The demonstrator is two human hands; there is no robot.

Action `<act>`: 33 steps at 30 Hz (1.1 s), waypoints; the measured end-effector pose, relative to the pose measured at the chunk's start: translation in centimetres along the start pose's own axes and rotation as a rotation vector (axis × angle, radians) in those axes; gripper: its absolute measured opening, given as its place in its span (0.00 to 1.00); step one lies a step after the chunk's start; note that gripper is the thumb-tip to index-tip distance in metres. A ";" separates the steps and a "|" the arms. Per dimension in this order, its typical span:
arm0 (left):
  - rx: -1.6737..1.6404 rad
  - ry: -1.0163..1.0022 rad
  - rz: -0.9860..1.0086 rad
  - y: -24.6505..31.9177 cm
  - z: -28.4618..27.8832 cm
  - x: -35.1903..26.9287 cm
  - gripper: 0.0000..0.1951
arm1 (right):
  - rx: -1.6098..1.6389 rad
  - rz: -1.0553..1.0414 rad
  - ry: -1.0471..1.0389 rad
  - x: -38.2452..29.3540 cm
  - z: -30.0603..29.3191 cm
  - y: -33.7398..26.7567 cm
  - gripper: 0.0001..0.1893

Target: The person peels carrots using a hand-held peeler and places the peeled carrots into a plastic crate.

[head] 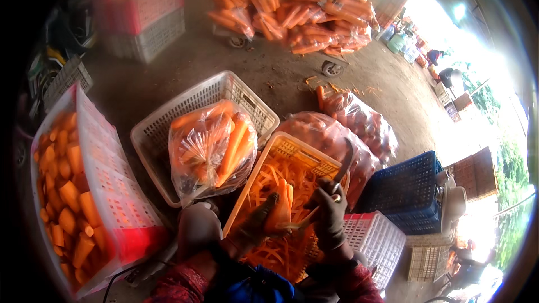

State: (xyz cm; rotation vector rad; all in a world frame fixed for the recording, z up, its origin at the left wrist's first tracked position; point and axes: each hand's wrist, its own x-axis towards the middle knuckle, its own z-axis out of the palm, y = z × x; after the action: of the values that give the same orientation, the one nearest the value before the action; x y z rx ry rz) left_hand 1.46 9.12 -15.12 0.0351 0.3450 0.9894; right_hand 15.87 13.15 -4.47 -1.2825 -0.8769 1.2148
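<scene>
My left hand (259,219), in a dark work glove, grips a thick orange carrot (278,210) that looks forked at its upper end. Close by on the right, my gloved right hand (330,214) is closed around a knife with a dark curved blade (348,158), which points up and away from me. A pale, slim piece (305,221) extends from that hand to the carrot's lower end; what it is cannot be made out. Both hands are above a yellow plastic crate (252,181), where long carrot peelings (269,172) lie in a heap.
At left stands a white-and-red crate (126,202) of cut carrots (69,193). A clear bag of carrots (210,147) rests in a pale crate (156,113). Filled bags (362,126), a blue crate (400,193) and a white crate (374,235) flank the right. Ahead, a wheeled cart (332,68) bears bagged carrots.
</scene>
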 end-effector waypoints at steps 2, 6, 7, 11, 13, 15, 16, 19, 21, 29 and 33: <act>0.128 0.039 0.024 -0.6 0.1 0.1 0.26 | -0.016 -0.043 -0.028 0.7 -0.5 0.5 0.10; 0.243 -0.010 -0.043 0.3 4.2 -1.7 0.27 | 0.007 -0.188 0.247 8.1 -4.7 1.0 0.09; 0.369 0.093 0.000 0.6 5.6 -3.1 0.27 | 0.080 -0.208 0.363 10.6 -6.2 2.4 0.11; 0.167 0.072 -0.030 0.6 2.5 -1.8 0.26 | -0.005 -0.197 0.019 4.7 -2.4 -1.4 0.05; 0.103 0.052 -0.050 0.2 1.4 -0.5 0.26 | -0.021 -0.008 -0.015 1.2 -1.0 -0.7 0.07; 0.017 -0.075 -0.150 0.1 0.6 0.2 0.25 | 0.021 -0.006 -0.014 1.3 -1.2 0.9 0.08; -0.037 -0.191 -0.240 0.4 0.0 0.2 0.25 | 0.043 -0.005 -0.011 1.6 -1.5 1.6 0.09; 0.119 -0.038 -0.212 0.2 -0.5 -1.4 0.23 | 0.012 -0.167 0.209 6.1 -2.0 -0.2 0.07; 0.252 0.062 -0.129 0.4 1.2 -1.6 0.22 | 0.086 -0.150 0.375 9.6 -4.7 0.3 0.07; -0.013 -0.049 -0.121 -0.3 -1.7 1.3 0.20 | 0.045 0.013 0.047 0.3 -0.2 1.4 0.14; 0.510 0.103 0.141 -0.6 -0.1 -1.3 0.21 | 0.026 -0.156 0.200 6.8 -2.5 1.0 0.07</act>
State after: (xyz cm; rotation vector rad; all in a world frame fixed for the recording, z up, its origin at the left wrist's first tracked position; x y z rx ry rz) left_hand 1.32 7.70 -14.95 0.4777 0.6911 1.0232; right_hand 19.44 19.11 -6.75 -1.2659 -0.7970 0.9553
